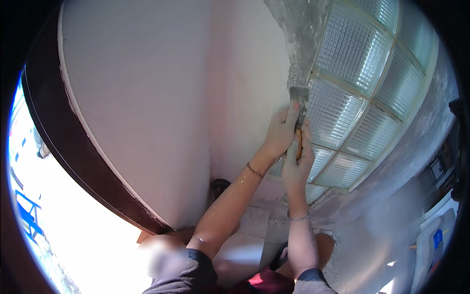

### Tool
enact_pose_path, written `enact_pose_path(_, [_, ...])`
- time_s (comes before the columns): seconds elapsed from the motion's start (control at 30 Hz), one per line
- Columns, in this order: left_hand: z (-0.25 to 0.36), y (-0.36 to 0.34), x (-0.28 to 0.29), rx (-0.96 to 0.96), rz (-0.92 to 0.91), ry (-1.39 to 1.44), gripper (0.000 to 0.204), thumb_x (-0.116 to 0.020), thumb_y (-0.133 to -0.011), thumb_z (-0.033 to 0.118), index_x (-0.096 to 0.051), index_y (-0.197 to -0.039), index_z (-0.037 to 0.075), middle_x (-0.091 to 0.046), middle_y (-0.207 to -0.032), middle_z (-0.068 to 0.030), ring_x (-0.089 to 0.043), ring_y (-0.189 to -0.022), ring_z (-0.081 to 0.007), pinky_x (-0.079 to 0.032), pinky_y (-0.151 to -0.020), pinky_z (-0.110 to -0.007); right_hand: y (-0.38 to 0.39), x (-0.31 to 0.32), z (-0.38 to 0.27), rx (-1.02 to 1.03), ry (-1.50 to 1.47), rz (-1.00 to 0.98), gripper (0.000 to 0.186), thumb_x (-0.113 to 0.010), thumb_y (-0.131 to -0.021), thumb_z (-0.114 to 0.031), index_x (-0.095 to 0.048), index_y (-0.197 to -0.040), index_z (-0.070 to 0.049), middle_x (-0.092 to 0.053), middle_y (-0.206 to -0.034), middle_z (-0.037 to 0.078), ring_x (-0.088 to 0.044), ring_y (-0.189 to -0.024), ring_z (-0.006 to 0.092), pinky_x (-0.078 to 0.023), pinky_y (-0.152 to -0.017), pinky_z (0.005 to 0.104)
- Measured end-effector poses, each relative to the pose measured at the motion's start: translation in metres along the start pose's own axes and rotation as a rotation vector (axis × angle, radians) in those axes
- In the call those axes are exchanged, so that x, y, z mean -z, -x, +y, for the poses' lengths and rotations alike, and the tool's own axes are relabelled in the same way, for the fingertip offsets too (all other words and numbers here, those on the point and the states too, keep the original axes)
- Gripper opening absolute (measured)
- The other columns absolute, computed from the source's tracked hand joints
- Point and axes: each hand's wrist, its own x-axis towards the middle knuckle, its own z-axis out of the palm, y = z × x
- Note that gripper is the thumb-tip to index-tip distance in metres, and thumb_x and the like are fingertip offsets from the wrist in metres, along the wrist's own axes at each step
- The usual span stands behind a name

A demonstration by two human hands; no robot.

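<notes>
A putty knife [299, 96] with a flat metal blade and an orange-brown handle stands upright against the wall. Its blade edge meets the lower end of a rough grey cement strip [306, 41] running beside the glass blocks [350, 46]. My right hand [297, 164] is closed round the handle, fingers and thumb dusted pale. Just above and to its left, my left hand [283, 131] grips the tool near the blade, its thumb pressed along the metal. Some of the left fingers are hidden behind the knife.
A smooth white wall [142, 98] fills the left, ending at a dark frame [44, 98]. Bright ground with a blue metal-framed object [29, 215] lies beyond it. At right are a rough grey wall edge [387, 161] and a pale container [431, 235] holding a blue item.
</notes>
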Motion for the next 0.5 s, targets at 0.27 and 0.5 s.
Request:
enact_pose_path(0.27, [-0.001,-0.006,0.006,0.014,-0.038,0.037,0.046,-0.044,-0.109,0.047,-0.062,-0.092,0.008,-0.062,-0.073,0.0026,-0.055,-0.061,-0.0047,-0.048,-0.057,-0.022,-0.004,0.004,-0.001,0.076,0.147,-0.059,0.043,-0.052,-0.101,-0.007,-0.05,-0.143,0.004,-0.066,-0.127,0.026,-0.069,-0.111,0.0369,-0.053,-0.092,0.0396])
enact_pose_path(0.5, [0.003,-0.01,0.004,-0.074,-0.072,0.12,0.046,-0.044,-0.109,0.046,-0.063,-0.094,0.007,-0.064,-0.081,0.0026,-0.057,-0.067,-0.0042,-0.049,-0.059,-0.022,-0.009,0.002,-0.006,-0.003,0.055,-0.08,0.043,-0.053,-0.101,-0.007,-0.05,-0.143,0.005,-0.064,-0.13,0.027,-0.067,-0.116,0.0383,-0.053,-0.093,0.0409])
